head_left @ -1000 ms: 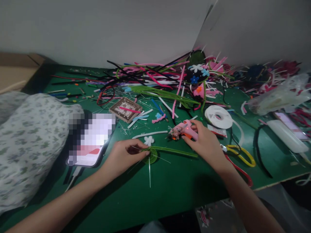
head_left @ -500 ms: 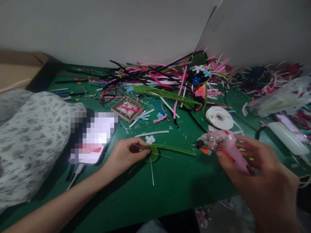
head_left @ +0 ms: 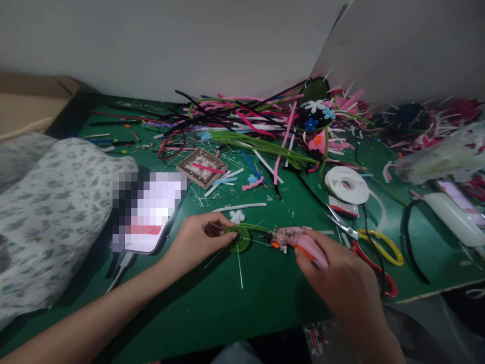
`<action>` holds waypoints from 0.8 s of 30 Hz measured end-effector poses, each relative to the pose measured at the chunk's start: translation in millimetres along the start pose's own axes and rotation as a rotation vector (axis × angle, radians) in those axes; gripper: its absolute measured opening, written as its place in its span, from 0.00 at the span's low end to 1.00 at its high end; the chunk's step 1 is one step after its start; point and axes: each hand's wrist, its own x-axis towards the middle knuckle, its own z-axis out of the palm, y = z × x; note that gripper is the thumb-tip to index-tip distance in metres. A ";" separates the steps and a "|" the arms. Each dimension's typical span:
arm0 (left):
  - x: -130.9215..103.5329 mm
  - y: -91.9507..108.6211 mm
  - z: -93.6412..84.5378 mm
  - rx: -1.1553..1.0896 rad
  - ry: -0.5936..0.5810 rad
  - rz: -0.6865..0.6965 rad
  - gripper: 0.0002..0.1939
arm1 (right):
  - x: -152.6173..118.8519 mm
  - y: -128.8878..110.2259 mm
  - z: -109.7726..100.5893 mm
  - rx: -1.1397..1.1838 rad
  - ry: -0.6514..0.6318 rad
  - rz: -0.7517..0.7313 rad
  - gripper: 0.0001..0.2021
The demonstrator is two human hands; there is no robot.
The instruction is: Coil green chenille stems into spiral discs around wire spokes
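The left hand (head_left: 206, 235) was found reaching in from the lower left, its forearm slanting across the desk (head_left: 189, 313), wrist low and back of the hand turned up. Its grip was narrow: thumb and fingertips pinched the left edge of the green coil (head_left: 240, 241), which lay flat at the front middle of the desk, thin wires radiating from it. The right hand (head_left: 341, 270) came in from the lower right, angled toward the coil, its fingers wrapped about the handle of the pink glue gun (head_left: 303, 242) and its thumb along the near side. The nozzle pointed left, close to the green strips running off the coil; contact could not be determined. A white flower (head_left: 237, 216) sat just beyond the coil. Scissors (head_left: 354, 233) lay open beyond the right hand, near a white spool (head_left: 346, 184).
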 end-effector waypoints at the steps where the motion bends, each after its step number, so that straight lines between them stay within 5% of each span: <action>1: 0.0 -0.2 0.0 0.004 0.003 0.002 0.12 | 1.4 -0.9 2.8 0.000 0.021 -0.021 0.17; 7: -0.7 -2.0 0.3 0.016 0.011 0.024 0.12 | 13.3 -2.6 16.4 0.090 0.075 -0.130 0.17; 24: -0.6 -4.2 1.2 0.007 0.016 0.050 0.10 | 17.5 -4.6 19.2 0.096 0.023 -0.146 0.14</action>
